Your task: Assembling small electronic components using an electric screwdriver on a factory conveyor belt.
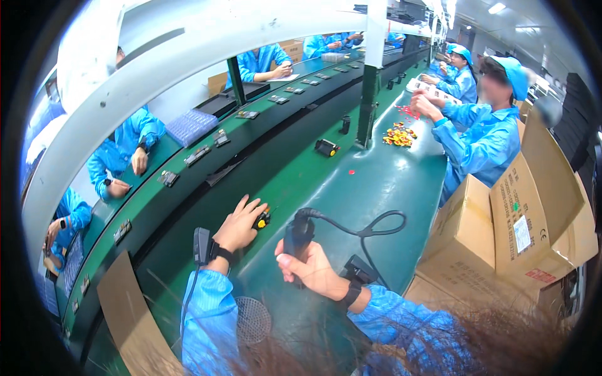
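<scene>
My right hand [316, 271] has its fingers wrapped round an upright black handheld device [300, 230]. From the top of the device a black cable [351, 230] runs right, loops on the green surface and passes behind my right wrist. My left hand [238, 227], palm down, is farther left over the green work surface. A small black-and-yellow part [262, 220] shows at its thumb side, apparently pinched there, while the other fingers are stretched out. The thumb's grip is partly hidden. Each wrist carries a strap with a small black unit.
Ahead stand a black-and-yellow part [327, 148] and a green post [365, 113]. A pile of yellow-and-red pieces [399, 135] lies near a co-worker [483, 131]. Open cardboard boxes [476, 232] stand right. Circuit boards [168, 178] line the left belt. A round mesh disc [253, 319] lies near.
</scene>
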Tool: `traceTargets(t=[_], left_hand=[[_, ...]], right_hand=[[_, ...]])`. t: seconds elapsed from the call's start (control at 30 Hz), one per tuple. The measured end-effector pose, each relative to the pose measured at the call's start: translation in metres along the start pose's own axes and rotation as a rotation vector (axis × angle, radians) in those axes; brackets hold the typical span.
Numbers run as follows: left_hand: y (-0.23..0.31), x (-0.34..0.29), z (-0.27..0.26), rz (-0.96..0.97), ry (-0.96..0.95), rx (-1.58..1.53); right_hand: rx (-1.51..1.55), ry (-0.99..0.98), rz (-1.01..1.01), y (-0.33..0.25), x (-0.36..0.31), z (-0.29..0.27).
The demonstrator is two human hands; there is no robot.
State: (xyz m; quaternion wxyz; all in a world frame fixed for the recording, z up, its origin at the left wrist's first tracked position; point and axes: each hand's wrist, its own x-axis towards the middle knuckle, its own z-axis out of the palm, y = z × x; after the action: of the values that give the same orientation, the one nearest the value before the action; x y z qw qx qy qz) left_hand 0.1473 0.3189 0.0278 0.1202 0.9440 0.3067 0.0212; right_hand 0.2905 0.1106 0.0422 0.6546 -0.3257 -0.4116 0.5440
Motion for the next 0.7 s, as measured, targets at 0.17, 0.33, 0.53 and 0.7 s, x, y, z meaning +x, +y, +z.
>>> traceTargets(t=[0.17,0.33,0.53,0.7], left_hand=[[0.008,-0.038,-0.008,-0.021,0.111,0.032],[0.046,-0.133,-0.048,-0.235,0.320,0.091],[0.114,-0.269,-0.035,-0.315,0.570,-0.200],[0.174,-0.332,0.009,-0.286,0.426,-0.199]], right_hand=[[-0.016,-0.018,-0.001,0.002,-0.004,-0.001],[0.034,-0.151,-0.137,0.009,-0.002,-0.003],[-0.069,-0.150,-0.190,0.006,-0.003,-0.015],[-0.133,-0.146,-0.237,0.018,0.002,-0.007]])
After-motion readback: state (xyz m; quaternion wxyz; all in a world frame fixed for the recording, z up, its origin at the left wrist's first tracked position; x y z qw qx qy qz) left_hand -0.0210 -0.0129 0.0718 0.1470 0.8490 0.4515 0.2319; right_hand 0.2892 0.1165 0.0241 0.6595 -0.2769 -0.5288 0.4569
